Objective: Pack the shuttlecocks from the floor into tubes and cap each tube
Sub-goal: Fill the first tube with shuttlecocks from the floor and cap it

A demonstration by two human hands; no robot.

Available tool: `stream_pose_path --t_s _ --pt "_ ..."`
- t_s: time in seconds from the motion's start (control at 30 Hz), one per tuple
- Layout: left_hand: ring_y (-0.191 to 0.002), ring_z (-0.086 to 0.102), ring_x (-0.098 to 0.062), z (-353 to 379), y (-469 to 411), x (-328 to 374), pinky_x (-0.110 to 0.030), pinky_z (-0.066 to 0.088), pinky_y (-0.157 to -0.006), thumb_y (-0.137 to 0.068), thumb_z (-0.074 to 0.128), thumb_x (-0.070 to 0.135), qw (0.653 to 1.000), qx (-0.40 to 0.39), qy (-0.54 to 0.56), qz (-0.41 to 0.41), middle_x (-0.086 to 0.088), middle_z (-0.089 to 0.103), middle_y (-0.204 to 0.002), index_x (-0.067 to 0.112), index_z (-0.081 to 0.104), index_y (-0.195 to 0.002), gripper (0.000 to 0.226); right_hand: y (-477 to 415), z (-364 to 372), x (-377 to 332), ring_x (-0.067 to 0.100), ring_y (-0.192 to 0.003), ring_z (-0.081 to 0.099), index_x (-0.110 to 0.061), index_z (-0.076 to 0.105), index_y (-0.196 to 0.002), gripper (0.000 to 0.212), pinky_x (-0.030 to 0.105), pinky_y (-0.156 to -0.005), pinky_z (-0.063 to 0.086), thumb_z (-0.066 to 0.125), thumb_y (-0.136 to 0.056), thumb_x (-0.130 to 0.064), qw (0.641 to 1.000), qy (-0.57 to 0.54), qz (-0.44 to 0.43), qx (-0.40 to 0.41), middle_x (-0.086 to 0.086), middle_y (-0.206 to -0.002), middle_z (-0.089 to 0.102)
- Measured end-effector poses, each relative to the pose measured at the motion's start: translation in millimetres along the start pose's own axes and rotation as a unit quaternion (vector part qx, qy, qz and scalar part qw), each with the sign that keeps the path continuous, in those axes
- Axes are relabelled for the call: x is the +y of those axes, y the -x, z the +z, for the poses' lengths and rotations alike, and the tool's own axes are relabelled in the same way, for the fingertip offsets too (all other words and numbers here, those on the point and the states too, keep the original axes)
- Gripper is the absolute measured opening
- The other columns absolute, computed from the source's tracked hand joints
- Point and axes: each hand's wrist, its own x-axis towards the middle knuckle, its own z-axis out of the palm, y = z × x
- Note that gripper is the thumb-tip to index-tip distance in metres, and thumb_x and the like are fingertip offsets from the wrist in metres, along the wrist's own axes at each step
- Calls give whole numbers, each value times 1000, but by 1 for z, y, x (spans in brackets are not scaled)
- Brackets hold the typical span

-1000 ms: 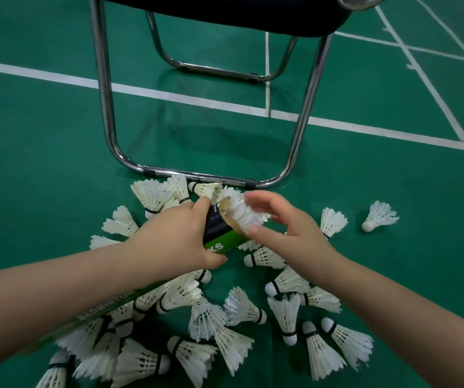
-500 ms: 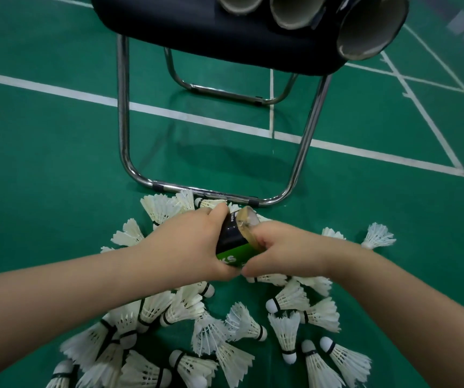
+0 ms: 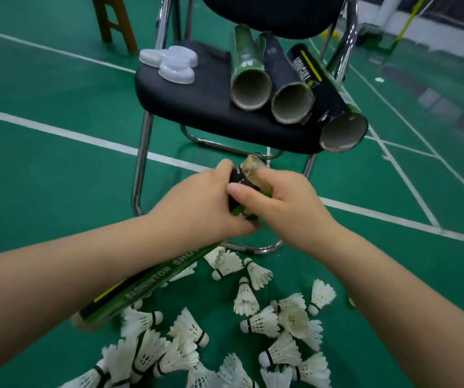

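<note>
Two hands (image 3: 197, 208) (image 3: 289, 211) — both round one tube (image 3: 152, 278)

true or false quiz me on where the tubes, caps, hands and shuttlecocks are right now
1. Three open tubes lie on their sides on the chair seat. True.
2. The white caps sit on the floor. False: they are on the chair seat, to the left of the open tubes.
3. The left hand and the right hand both grip the green tube near its upper end. True.
4. Every shuttlecock has been picked up. False: many shuttlecocks lie scattered on the green floor below the arms.
</note>
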Motion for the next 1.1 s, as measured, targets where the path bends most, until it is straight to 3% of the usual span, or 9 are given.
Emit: stream_pose_path --t_s 0.1,0.23,0.37,0.53,0.73,1.1 --pt "-74 53 -14 -18 -9 -7 -30 45 -60 -61 72 49 999 37 -3 -3 11 54 -79 21 41 -96 54 -24 4 -9 1 -54 45 -33 41 -56 31 21 -54 31 46 -85 -42 996 -23 -41 69 -15 -51 45" --pt "-69 48 -12 -38 -17 -26 -17 35 -53 -56 67 50 997 74 9 -36 12 49 -74 19 42 -100 59 -55 18 -23 3 -54 42 -32 38 -58 32 28 -54 31 45 -89 -38 991 -1 -92 98 -13 -52 42" --pt "-72 52 -15 -42 -13 -56 -29 41 -57 -48 59 52 992 96 41 -72 9 52 -76 19 42 -100 64 -77 48 -29 3 -52 41 -33 35 -54 36 22 -52 29 49 -87 -37 990 -4 -108 91 -14 -49 43" --pt "-79 57 -19 -52 -7 -93 -34 49 -68 -56 65 54 990 101 24 -96 5 57 -82 19 42 -106 65 -99 84 -32 4 -54 43 -30 39 -55 37 20 -52 30 45 -90 -38 988 -51 -122 79 -15 -55 46" --pt "-81 59 -21 -74 -14 -119 -36 49 -70 -59 73 57 978 163 26 -129 2 61 -86 20 44 -102 64 -134 99 -47 -2 -75 57 -40 55 -75 22 18 -69 42 37 -87 -43 974 -152 -127 109 -23 -74 61" --pt "-70 57 -12 -90 -27 -124 -34 50 -63 -58 61 51 963 196 90 -162 7 57 -76 24 40 -95 51 -166 103 -62 8 -91 55 -27 57 -94 29 20 -77 43 36 -84 -43 978 -93 -145 117 -9 -91 59"
